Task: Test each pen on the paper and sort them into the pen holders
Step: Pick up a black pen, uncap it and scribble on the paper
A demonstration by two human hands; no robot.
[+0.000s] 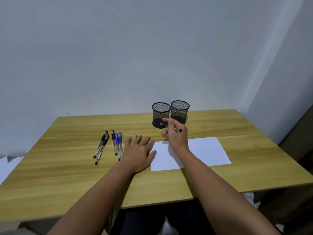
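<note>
— Wood-grain counter (67,167), and on our left lie the spare pens: two black pens (101,146), then a black one beside two blue pens (118,145), all lengthwise away from us, tips toward us.

— Our left hand (138,155) rests flat, its fingers spread and holding nothing, thumb on the paper's (203,153) left edge. A dark tip (136,136) pokes out beyond its fingertips; we cannot tell what it belongs to.

— Our right hand (176,134) has its fingers closed around a pen (178,130), above the sheet's far edge, just before the two mesh holders (161,114).

— That pen runs roughly left-right, its dark end pointing right. We should turn the tip down and scribble lightly before choosing a holder.
</note>
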